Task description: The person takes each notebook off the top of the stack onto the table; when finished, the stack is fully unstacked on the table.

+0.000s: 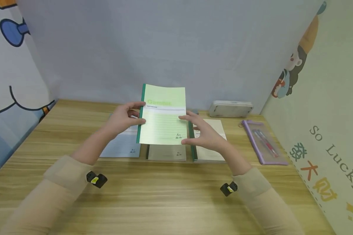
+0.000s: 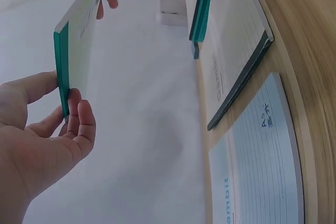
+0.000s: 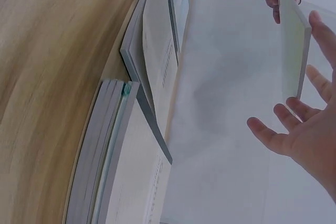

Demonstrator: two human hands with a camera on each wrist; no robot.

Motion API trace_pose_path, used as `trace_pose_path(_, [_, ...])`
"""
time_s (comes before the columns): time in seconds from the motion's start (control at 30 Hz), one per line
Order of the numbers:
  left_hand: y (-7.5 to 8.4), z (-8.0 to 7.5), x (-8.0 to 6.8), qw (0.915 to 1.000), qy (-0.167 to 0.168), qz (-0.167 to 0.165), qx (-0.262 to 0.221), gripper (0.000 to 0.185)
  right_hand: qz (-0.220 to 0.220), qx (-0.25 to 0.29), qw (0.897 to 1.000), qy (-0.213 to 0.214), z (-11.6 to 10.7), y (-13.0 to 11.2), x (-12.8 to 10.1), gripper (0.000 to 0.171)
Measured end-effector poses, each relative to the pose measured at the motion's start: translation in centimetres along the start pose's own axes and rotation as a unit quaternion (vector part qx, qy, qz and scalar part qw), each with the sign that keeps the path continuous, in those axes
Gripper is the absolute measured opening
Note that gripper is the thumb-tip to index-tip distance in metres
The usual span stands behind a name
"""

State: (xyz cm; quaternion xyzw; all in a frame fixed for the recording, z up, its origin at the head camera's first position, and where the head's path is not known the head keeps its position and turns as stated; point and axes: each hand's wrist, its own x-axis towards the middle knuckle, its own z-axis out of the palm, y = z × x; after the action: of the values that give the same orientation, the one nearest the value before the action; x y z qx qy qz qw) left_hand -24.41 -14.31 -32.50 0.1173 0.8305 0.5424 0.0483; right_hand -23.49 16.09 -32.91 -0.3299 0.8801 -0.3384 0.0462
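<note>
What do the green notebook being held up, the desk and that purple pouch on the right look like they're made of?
Green notebook: paper with a thin card cover, matte, printed lines, a darker green taped spine. Desk: wood or wood-look laminate, judging by its light grain streaks. Purple pouch: probably soft see-through plastic, since pens show through it.

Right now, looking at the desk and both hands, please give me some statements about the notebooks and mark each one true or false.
1. The left hand grips the green notebook at its dark green spine. True.
2. The green notebook lies flat on the desk. False: it is held up above the other notebooks.
3. The right hand has straight fingers against the notebook's right edge. True.
4. A purple pencil pouch lies left of the blue notebook. False: it lies at the far right.
5. A white case stands by the back wall. True.
</note>
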Motion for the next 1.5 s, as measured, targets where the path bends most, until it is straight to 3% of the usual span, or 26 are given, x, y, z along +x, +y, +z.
trace_pose_path(0.33, [-1.5, -3.3, -1.6, 0.9996, 0.022, -0.016, 0.001, 0.06, -0.046, -0.025, 0.998, -0.022, 3.2, -1.6, 2.2, 0.085])
trace_pose_path(0.67, [-4.1, -6.6, -2.2, 0.9986, 0.037, -0.033, -0.018, 0.065, -0.048, -0.068, 0.997, -0.005, 6.8, -2.8, 5.5, 0.082])
trace_pose_path(1.0, [-7.6, -9.8, -3.0, 0.9962, 0.064, -0.039, 0.044, 0.063, -0.037, -0.032, 0.999, -0.015, 11.1, -3.7, 8.7, 0.087])
trace_pose_path(1.5, [-12.6, -13.7, -5.1, 0.9894, 0.08, -0.098, 0.072, 0.069, -0.031, 0.011, 0.998, -0.047, 16.5, -5.3, 12.1, 0.076])
